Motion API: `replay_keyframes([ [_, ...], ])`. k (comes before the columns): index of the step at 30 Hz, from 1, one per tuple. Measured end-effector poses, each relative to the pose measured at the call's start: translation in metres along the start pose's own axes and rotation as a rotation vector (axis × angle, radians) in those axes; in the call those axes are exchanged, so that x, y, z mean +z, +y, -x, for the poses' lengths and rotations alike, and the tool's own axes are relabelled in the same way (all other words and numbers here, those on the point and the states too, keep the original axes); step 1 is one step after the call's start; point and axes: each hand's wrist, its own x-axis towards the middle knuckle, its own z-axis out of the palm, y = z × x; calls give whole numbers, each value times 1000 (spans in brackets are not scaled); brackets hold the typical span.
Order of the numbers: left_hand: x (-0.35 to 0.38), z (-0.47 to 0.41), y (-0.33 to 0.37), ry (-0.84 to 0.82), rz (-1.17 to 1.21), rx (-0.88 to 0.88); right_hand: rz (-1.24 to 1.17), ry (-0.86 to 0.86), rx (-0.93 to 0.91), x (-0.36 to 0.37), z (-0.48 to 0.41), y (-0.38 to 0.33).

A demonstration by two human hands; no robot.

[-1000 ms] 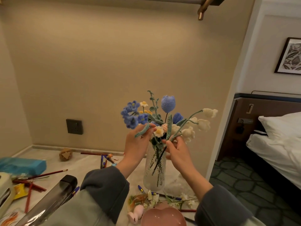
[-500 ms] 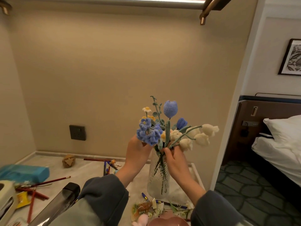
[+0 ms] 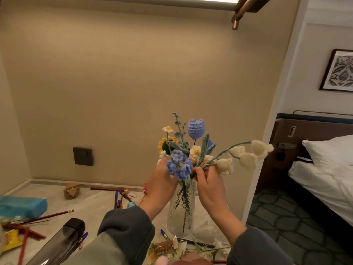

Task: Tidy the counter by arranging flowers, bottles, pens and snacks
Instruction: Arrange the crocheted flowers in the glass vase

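The left hand [image 3: 162, 181] grips the yarn flowers [image 3: 191, 150] beside the fuzzy blue cluster; the right hand [image 3: 210, 185] pinches a thin green stem, above the ribbed glass vase [image 3: 181, 211] near the counter's [image 3: 91, 203] right edge.

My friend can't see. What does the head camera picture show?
Two hands arrange crocheted flowers in a clear glass vase on a counter. The left hand holds the blue blooms; the right hand pinches the white bell-flower sprig. Pencils lie scattered around.
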Motion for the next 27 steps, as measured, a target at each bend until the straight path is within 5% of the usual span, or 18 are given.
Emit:
replay_keyframes([
  [5, -5, 10, 2, -23, 219, 254, 38, -40, 9, -4, -1, 0],
  [11, -10, 18, 24, 81, 463, 285, 3, -52, 47, -2, 2, 1],
  [20, 0, 12, 7, 131, -80, 63, -35, -49, 62, -7, 7, 8],
  [27, 0, 13, 7, 93, -8, 13, -116, -65, 118, -10, 11, 12],
])
